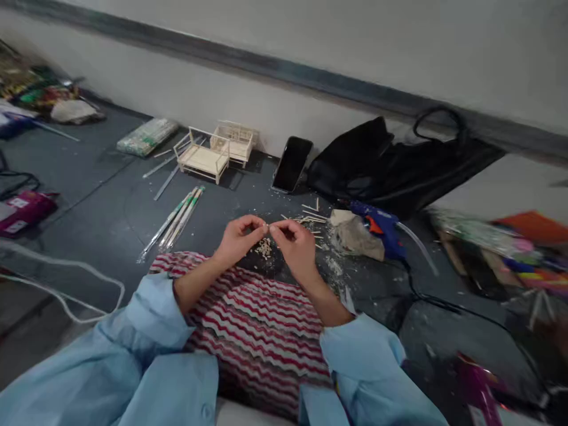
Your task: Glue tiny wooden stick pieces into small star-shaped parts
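Left hand [242, 239] and right hand [296, 244] in joint pinch on tiny piece [267, 227], room to edge of phone [292, 164]

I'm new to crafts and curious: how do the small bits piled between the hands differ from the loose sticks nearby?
The small bits are short and stubby; the loose sticks are longer and thin. The small bits form a heap; the loose sticks lie scattered. Both are pale and on the dark surface.
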{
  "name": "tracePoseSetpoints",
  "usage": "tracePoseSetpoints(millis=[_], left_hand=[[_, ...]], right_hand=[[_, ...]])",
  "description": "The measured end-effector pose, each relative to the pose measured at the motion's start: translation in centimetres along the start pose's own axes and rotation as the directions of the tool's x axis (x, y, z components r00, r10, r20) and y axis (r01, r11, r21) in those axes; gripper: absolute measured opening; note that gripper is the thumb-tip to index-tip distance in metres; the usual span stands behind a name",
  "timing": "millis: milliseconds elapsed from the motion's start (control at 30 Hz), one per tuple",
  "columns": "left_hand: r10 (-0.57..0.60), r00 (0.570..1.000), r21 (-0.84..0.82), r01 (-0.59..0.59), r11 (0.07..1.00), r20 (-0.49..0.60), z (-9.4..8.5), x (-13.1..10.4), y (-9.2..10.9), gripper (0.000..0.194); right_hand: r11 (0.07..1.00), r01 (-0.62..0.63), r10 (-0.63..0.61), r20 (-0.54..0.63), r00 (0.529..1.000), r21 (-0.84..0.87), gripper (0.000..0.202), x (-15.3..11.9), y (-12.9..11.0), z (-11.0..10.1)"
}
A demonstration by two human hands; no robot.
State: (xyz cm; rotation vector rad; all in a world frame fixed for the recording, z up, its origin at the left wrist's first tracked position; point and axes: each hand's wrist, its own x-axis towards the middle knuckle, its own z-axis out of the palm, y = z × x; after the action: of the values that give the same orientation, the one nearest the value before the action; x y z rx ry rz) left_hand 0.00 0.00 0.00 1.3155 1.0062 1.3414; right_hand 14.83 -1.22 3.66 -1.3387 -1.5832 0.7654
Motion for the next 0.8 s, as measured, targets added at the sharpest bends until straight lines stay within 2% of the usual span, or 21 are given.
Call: tracePoseSetpoints(millis=[200,467,600,800], left_hand=[[0.007,1.0,-0.018,-0.007,1.0,-0.011,-0.06,0.09,-0.01,0.02],[-0.039,0.999,-0.085,0.036,0.996,-0.035,0.1,0.28,0.28,0.025],[-0.054,0.998,-0.103,0.051,0.993,-0.029,0.27,0.3,0.27,0.022],[-0.06,0.998,-0.064,0.059,0.996,-0.004,0.29,0.32,0.05,0.019]], right_hand=[[1.0,0.014,-0.014,-0.015,1.0,0.012,0.018,0.03,0.24,0.14],[0.995,-0.039,0.037,0.019,0.999,0.09,0.022,0.28,0.76,0.03],[0.992,-0.047,0.049,-0.011,0.999,0.114,0.022,0.46,0.94,-0.12],[0.998,0.007,-0.006,-0.009,1.0,0.067,0.016,0.49,0.46,-0.22]])
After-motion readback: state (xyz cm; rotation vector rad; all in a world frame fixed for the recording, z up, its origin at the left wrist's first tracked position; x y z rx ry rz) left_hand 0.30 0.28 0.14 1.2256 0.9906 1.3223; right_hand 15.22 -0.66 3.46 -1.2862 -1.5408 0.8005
